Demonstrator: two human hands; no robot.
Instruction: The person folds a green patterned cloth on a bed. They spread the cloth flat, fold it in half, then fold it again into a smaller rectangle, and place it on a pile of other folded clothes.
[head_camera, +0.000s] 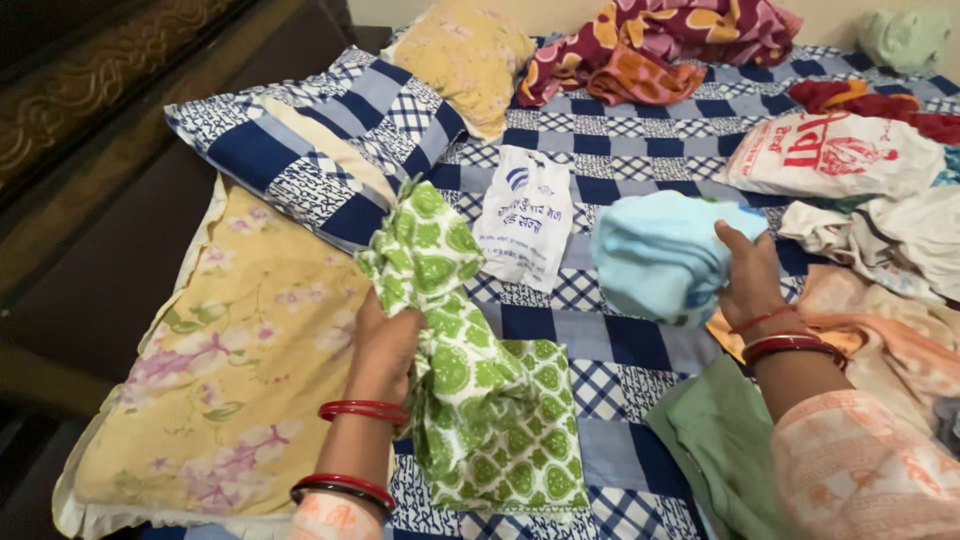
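My left hand (385, 345) grips a green and white leaf-patterned cloth (470, 390), lifting its top end while the rest drapes down onto the bed. Over the middle of the bed, my right hand (750, 280) holds up a light blue cloth (665, 255). Red bangles sit on both wrists. Between the two cloths lies a white printed bag (527, 230) flat on the blue checked bedsheet (620, 150).
A yellow floral pillow (230, 370) and a blue patchwork pillow (320, 140) lie at the left. A plain green cloth (715, 440) rests near my right arm. Several crumpled clothes (880, 230) pile at the right, with a maroon patterned cloth (670, 45) at the back.
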